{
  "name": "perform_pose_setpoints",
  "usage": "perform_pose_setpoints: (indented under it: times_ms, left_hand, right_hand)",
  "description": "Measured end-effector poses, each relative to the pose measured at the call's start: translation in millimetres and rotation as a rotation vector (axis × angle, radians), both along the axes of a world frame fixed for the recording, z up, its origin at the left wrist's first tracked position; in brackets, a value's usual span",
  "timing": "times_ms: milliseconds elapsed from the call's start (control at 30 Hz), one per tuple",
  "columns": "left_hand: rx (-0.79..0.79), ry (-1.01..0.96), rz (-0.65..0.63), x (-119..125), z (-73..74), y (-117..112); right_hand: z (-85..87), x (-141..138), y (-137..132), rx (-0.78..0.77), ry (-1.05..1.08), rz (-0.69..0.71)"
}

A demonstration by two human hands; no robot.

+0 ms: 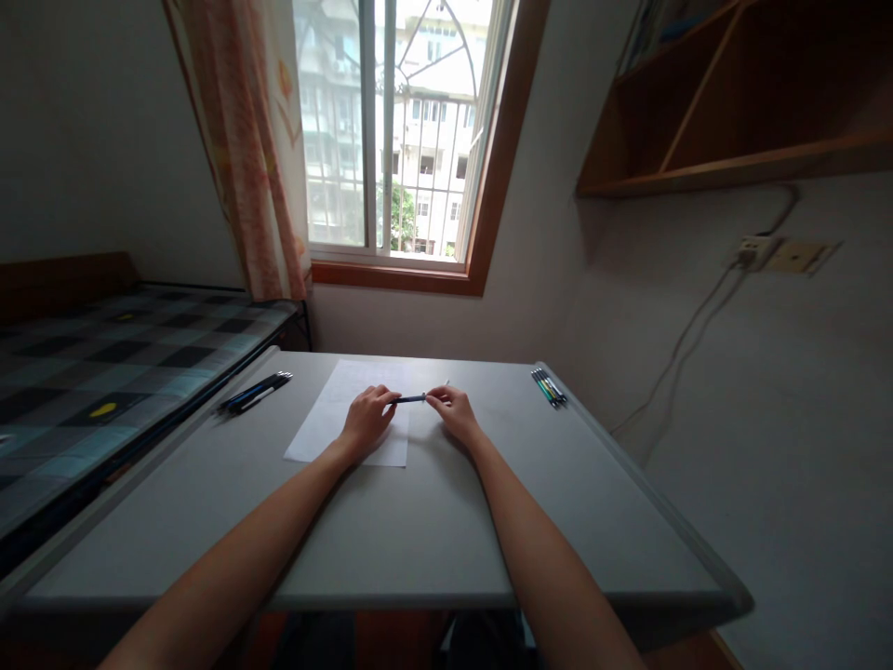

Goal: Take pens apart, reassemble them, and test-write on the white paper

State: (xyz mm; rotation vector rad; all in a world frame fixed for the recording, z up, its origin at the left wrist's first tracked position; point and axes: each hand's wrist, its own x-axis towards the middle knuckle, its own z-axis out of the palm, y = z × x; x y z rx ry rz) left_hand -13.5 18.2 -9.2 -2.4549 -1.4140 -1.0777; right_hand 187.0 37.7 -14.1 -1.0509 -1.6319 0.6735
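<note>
My left hand (pixel 367 416) is closed round one end of a dark pen (pixel 411 399), above a white sheet of paper (pixel 327 419). The fingers of my right hand (pixel 453 409) pinch at the other end of the pen. It lies nearly level between the two hands, just right of the paper's edge. A thin pale tip sticks up behind my right fingers; what it belongs to is too small to tell. My fingers hide both ends of the pen.
Several dark pens (pixel 257 393) lie at the left edge of the grey-white table (pixel 391 549). Several slim pens or refills (pixel 549 388) lie at the right edge. A bed (pixel 139 344) stands left, a wooden shelf (pixel 753 158) hangs right, and a cable runs down the wall.
</note>
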Motion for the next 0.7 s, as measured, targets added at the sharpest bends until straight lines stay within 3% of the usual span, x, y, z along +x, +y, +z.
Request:
perform_pose_setpoints:
  times_ms: [200, 367, 700]
  left_hand:
    - [-0.035, -0.139, 0.11, -4.3, -1.4, 2.2]
    - [-0.078, -0.228, 0.118, -4.6, -0.9, 2.9]
    - [-0.074, -0.317, 0.141, -6.8, 0.9, 2.7]
  right_hand:
    - [1.1, 4.3, 2.1, -0.114, 0.256, -0.056]
    - [5.9, 3.6, -1.8, -0.228, 0.442, -0.071]
    - [8.8, 5.9, -5.5, -0.286, 0.583, -0.116]
